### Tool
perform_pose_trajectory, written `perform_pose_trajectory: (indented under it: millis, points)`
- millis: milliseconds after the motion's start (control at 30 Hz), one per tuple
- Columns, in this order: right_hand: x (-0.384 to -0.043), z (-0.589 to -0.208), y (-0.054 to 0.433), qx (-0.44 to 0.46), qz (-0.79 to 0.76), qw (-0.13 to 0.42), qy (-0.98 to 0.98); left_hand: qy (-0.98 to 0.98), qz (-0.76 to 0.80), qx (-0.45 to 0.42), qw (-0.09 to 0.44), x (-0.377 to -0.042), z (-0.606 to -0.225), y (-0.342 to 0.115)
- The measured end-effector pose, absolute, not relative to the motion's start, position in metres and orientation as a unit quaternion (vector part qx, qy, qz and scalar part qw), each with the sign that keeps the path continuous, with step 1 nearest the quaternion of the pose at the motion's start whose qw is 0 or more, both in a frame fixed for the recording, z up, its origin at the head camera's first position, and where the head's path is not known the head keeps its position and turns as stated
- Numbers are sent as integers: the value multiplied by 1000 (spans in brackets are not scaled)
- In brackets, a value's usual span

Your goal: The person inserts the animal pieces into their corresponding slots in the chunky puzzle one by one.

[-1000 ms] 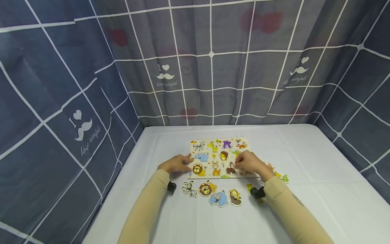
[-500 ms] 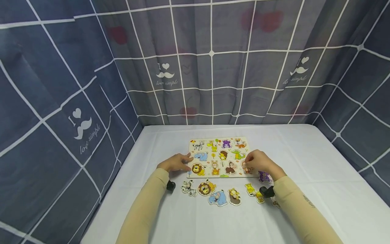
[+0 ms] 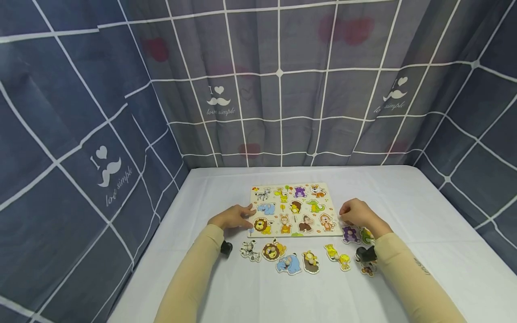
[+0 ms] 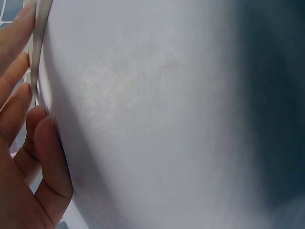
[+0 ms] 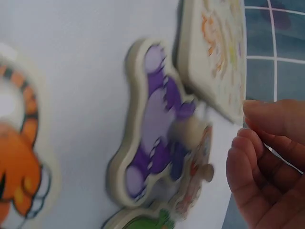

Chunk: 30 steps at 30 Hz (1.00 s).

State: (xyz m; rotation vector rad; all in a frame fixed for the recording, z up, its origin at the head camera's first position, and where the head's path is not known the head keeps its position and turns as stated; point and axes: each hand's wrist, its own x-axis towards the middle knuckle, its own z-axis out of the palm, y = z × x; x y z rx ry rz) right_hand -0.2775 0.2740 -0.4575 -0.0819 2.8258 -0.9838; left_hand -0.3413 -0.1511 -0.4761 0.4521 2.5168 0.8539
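While the checked curtain [image 3: 299, 98] fills the upper part of the head view, the white counter [image 3: 226, 184] carries the animal board [image 3: 319, 234] at centre. Left hand [image 3: 232, 217]: fingers spread, touching the board's left edge. Right hand [image 3: 361, 214]: just beyond the right edge, digits curled, tips drawn close together, nothing visible between them. Below the board, from left to right, lie the zebra piece [image 3: 250, 252], lion piece [image 3: 272, 252], elephant piece [image 3: 292, 265], hedgehog piece [image 3: 311, 264] and giraffe piece [image 3: 337, 257]; a half-hidden piece [image 3: 367, 270] lies farther right, with the purple piece [image 3: 350, 235] and green piece [image 3: 366, 236] above it. Progress, as judged here: the animals on the board appear to be printed recesses, since no knobs can be made out there; every piece that can be identified lies off the board, and none seems seated.

Left wrist view: the fingers, fairly straight, lie along the board's edge at the left of the frame; pale, blurred cloth occupies the middle.

Right wrist view: the curled hand enters at right, near the board's corner; whether they touch is unclear. The purple piece lies at centre, knob uppermost, with a pinkish-brown piece [image 5: 193, 183] to its right and an orange striped piece [image 5: 21, 152] cut off at far left.
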Motion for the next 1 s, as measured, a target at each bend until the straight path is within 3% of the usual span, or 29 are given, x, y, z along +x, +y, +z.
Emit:
perform_pose_trajectory:
  millis: [433,1000]
  points:
    - [-278,-463,291,-34,-316,51,947,913,305,159,220,-341,-477,-151]
    - [-279,-473,297,-15,-326,78,942,910,312,159,222,-340,-475,-151]
